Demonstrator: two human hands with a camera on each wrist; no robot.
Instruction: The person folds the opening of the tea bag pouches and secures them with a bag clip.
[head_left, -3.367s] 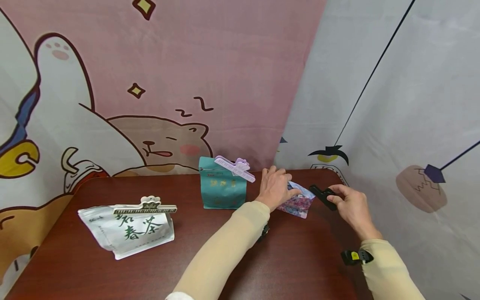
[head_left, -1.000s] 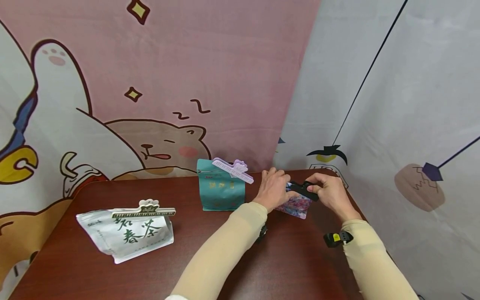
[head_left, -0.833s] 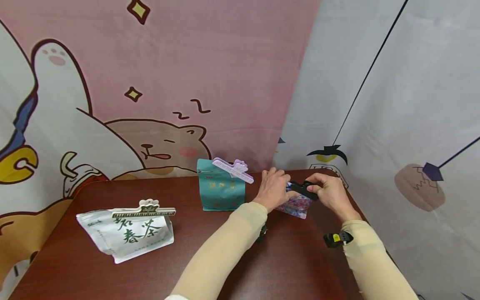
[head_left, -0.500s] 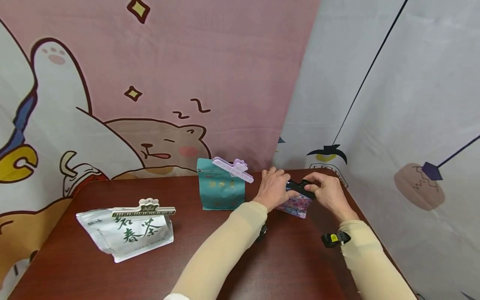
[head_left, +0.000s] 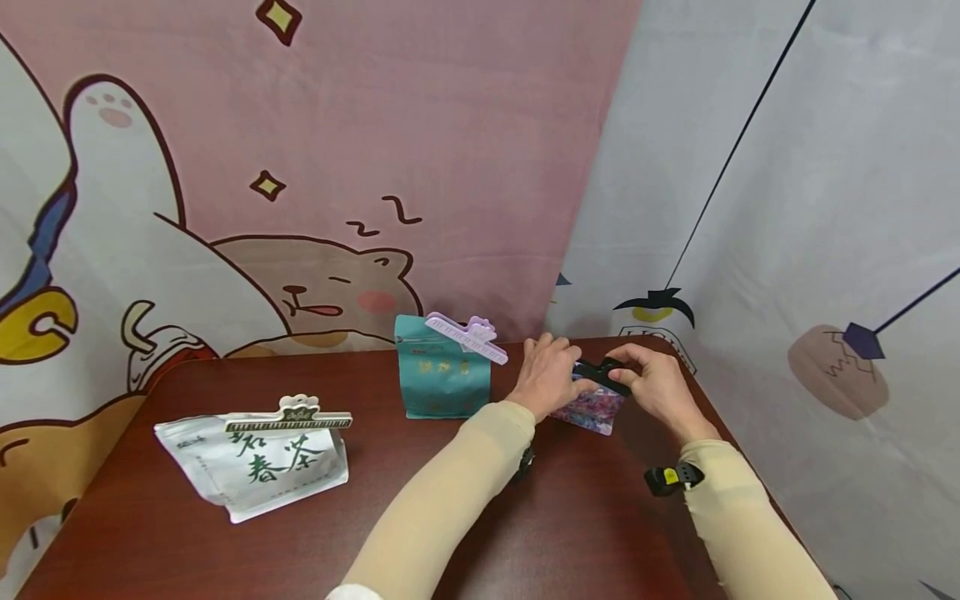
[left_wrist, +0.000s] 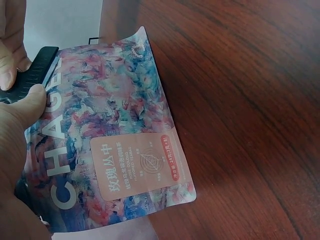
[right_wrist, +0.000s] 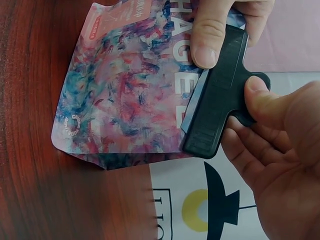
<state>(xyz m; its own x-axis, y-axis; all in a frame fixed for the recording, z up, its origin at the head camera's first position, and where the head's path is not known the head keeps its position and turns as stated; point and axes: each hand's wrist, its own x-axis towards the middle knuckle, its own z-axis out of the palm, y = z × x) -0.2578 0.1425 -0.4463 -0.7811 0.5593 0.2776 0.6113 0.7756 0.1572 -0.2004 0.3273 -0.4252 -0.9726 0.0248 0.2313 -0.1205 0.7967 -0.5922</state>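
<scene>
A pink and blue patterned tea bag pouch (left_wrist: 115, 110) stands at the right back of the table. My left hand (head_left: 547, 377) pinches its top near the lettering, thumb on the front face. A black bag clip (right_wrist: 217, 95) lies along the pouch's folded top edge, best seen in the right wrist view. My right hand (head_left: 660, 387) grips the clip's handle between thumb and fingers. In the right wrist view, my left thumb sits right beside the clip's bar. My left fingers behind the pouch are mostly hidden.
Left of the hands stands a teal pouch (head_left: 442, 383) with a lilac clip (head_left: 468, 337) on its top. A white tea pouch (head_left: 258, 471) with a cream clip (head_left: 292, 415) is at the left on the brown table (head_left: 390, 500). A printed curtain (head_left: 465, 167) hangs behind.
Over the last few seconds my right hand has brought the black clip leftward from beside the pouch onto its top edge. My left hand has stayed on the pouch; little moved in the last second.
</scene>
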